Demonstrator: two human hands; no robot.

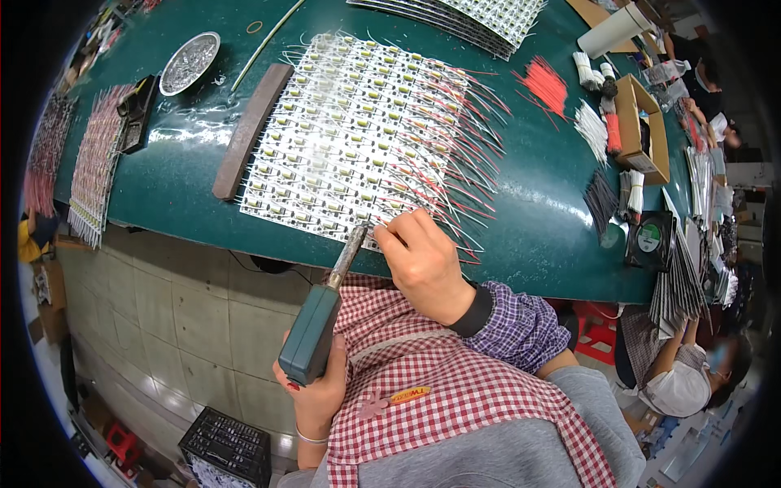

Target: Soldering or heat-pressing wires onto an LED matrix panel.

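My left hand [325, 392] is wrapped round the dark green body of a soldering gun [312, 329]. The gun's metal tip points up and away, meeting the near edge of a white circuit board panel [325, 138]. Rows of small yellowish-green parts cover the panel, and red and white wires [468, 154] fan out from its right side. My right hand [427, 264] is closed in a pinch at the panel's near edge, just right of the tip. What lies between its fingertips is too small to tell.
A dark bar [254, 130] lies along the panel's left edge. Beyond are a metal dish [189, 63] and wired panels [99, 163]. On the right lie red wires [543, 85], white wires [591, 130], a cardboard box [643, 130] and a round-labelled reel [649, 238]. Another person [679, 378] sits at right.
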